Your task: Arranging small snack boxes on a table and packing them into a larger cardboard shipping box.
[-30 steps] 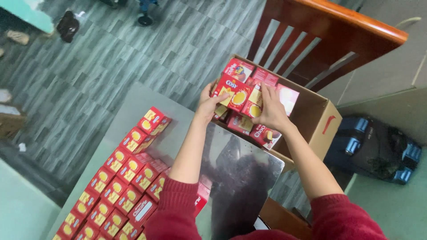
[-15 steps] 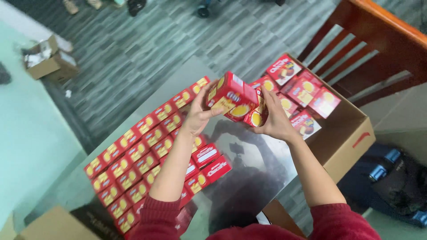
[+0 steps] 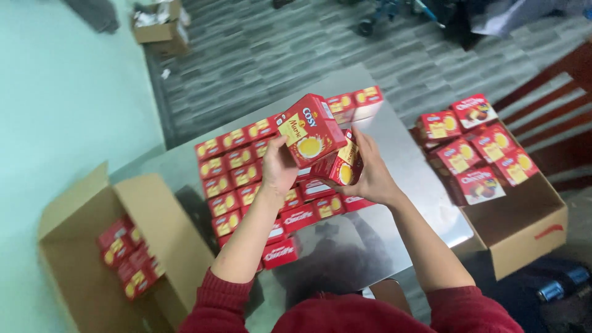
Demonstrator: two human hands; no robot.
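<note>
Hands first: left hand [image 3: 279, 168] and right hand [image 3: 370, 172] press inward on a stack of red biscuit boxes [image 3: 317, 139], perhaps three, above the steel table [image 3: 394, 203]. Rows of boxes [image 3: 237, 169] cover that table; open cartons sit left [image 3: 80, 246] and right [image 3: 524, 228] of it.

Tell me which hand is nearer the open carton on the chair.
Right. The right hand holds red boxes over the metal table, on the side toward the open carton on the chair. The left hand grips the same boxes farther from it.
</note>
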